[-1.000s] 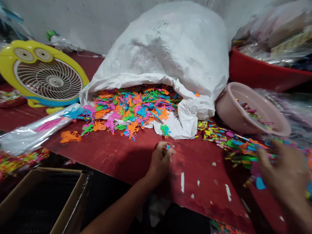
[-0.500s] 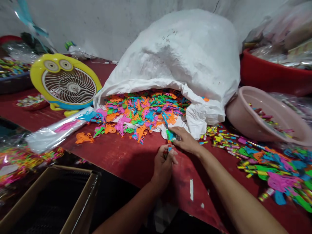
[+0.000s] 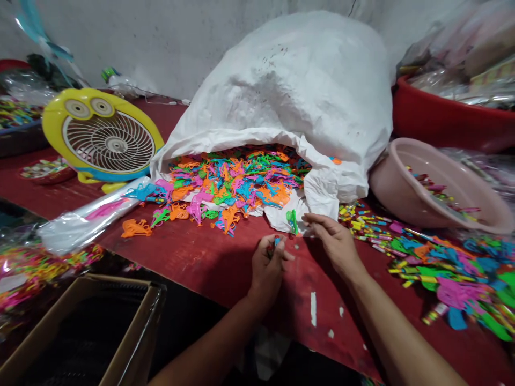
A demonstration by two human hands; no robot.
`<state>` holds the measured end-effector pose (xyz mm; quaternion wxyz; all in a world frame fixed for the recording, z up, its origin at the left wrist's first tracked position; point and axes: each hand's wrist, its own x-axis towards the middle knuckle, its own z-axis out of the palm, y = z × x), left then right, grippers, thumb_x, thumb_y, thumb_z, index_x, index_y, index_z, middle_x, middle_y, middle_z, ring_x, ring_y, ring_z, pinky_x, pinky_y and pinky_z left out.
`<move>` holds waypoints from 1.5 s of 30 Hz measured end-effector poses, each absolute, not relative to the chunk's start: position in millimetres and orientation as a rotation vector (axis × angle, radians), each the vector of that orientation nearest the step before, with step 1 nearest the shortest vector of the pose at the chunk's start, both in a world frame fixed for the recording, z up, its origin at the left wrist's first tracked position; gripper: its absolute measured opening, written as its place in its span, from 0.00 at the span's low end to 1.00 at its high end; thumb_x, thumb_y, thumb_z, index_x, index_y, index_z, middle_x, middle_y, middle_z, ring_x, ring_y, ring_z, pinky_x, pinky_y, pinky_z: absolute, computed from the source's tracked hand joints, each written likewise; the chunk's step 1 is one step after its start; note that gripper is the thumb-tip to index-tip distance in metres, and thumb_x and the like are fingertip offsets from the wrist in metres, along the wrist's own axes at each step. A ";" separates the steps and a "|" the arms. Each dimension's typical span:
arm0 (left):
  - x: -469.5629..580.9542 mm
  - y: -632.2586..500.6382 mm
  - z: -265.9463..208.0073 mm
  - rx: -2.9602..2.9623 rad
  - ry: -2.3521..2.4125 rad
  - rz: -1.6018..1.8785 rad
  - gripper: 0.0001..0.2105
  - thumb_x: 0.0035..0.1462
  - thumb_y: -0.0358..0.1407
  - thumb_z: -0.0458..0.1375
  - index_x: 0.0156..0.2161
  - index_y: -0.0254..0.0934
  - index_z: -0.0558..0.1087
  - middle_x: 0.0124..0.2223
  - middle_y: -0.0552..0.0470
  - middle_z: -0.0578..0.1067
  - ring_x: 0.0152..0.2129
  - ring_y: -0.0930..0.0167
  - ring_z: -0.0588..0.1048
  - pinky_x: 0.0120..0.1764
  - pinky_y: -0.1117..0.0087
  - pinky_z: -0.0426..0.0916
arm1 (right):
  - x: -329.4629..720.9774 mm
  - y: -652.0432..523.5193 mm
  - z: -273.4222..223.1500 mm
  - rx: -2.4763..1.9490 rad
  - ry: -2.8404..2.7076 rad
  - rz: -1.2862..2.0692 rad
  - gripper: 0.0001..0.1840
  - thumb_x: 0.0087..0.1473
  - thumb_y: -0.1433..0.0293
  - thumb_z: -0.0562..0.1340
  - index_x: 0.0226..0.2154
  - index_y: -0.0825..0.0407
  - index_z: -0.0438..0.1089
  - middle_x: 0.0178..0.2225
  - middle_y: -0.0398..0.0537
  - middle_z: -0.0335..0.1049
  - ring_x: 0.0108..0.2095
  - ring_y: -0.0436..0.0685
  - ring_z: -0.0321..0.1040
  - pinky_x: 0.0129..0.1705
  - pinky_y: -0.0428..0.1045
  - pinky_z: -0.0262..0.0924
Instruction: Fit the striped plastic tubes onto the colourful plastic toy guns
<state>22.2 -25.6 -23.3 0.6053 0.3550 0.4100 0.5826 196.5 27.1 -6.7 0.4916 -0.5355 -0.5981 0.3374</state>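
My left hand point(image 3: 266, 268) is closed over the red table, its fingers curled around a small blue-and-red tube point(image 3: 277, 242) whose end shows at the top; the rest is hidden. My right hand point(image 3: 337, 244) is open just to the right, fingers stretched leftwards, holding nothing that I can see. Close to its fingertips a green plastic piece point(image 3: 292, 219) lies on the white sack's flap. Behind it, many orange, pink, green and blue plastic pieces point(image 3: 233, 187) spill from the mouth of a large white sack point(image 3: 306, 80).
A yellow fan point(image 3: 116, 145) stands left of the sack, with a clear plastic bag point(image 3: 76, 225) before it. An open cardboard box point(image 3: 153, 300) is at lower left. At right are a pink basin point(image 3: 386, 177), a red tub point(image 3: 442, 120) and a pile of coloured pieces with tubes point(image 3: 462, 292).
My right hand has moved right and opened away from the green piece, which now lies on the sack's flap. My left hand stays closed on the tube, nearly in place.
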 end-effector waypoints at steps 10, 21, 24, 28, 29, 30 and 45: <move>24.8 -24.4 -30.4 0.944 1.020 1.298 0.14 0.61 0.44 0.57 0.44 0.34 0.69 0.27 0.53 0.75 0.21 0.75 0.67 0.28 0.75 0.61 | 177.1 52.7 -25.0 -1.484 -1.727 0.474 0.22 0.53 0.60 0.62 0.47 0.54 0.74 0.44 0.54 0.76 0.44 0.63 0.72 0.48 0.56 0.63; 24.7 -23.0 -22.2 0.733 0.841 1.231 0.18 0.55 0.43 0.60 0.45 0.31 0.68 0.41 0.42 0.77 0.24 0.74 0.75 0.23 0.77 0.63 | 189.6 1.1 1.4 -1.296 -1.930 0.148 0.21 0.63 0.71 0.53 0.55 0.48 0.70 0.52 0.54 0.69 0.51 0.59 0.68 0.52 0.54 0.63; 32.8 -25.5 -15.6 0.681 0.793 1.188 0.18 0.54 0.43 0.61 0.44 0.31 0.69 0.40 0.43 0.77 0.24 0.73 0.75 0.22 0.77 0.63 | 189.0 -29.0 -6.1 -1.371 -2.126 0.007 0.27 0.61 0.77 0.52 0.60 0.46 0.65 0.56 0.56 0.64 0.55 0.62 0.64 0.51 0.56 0.65; 45.2 -25.2 -13.2 0.706 0.818 1.134 0.15 0.53 0.39 0.61 0.42 0.30 0.71 0.25 0.52 0.73 0.17 0.77 0.68 0.20 0.78 0.57 | 185.6 -56.3 -9.9 -1.343 -2.130 0.037 0.33 0.60 0.77 0.53 0.66 0.44 0.54 0.59 0.56 0.61 0.58 0.63 0.61 0.55 0.59 0.64; 46.7 -24.2 -13.7 0.719 0.822 1.117 0.14 0.52 0.38 0.61 0.42 0.29 0.72 0.23 0.53 0.72 0.16 0.78 0.64 0.20 0.78 0.55 | 187.0 -60.8 -7.0 -1.318 -2.112 0.073 0.34 0.61 0.77 0.52 0.67 0.43 0.51 0.60 0.55 0.59 0.60 0.62 0.59 0.57 0.59 0.62; 47.5 -23.0 -14.4 0.732 0.816 1.098 0.14 0.52 0.37 0.61 0.42 0.29 0.72 0.21 0.55 0.71 0.14 0.79 0.62 0.20 0.78 0.52 | 189.9 -64.5 -2.5 -1.301 -2.092 0.102 0.35 0.61 0.77 0.52 0.68 0.43 0.48 0.62 0.54 0.57 0.61 0.61 0.57 0.59 0.59 0.60; 63.7 -36.2 -12.7 0.871 0.688 0.980 0.17 0.54 0.39 0.63 0.46 0.31 0.74 0.26 0.52 0.75 0.17 0.79 0.64 0.23 0.77 0.55 | 240.2 -88.3 3.8 -1.534 -1.569 0.622 0.13 0.60 0.59 0.60 0.37 0.49 0.76 0.28 0.46 0.74 0.29 0.55 0.70 0.32 0.48 0.64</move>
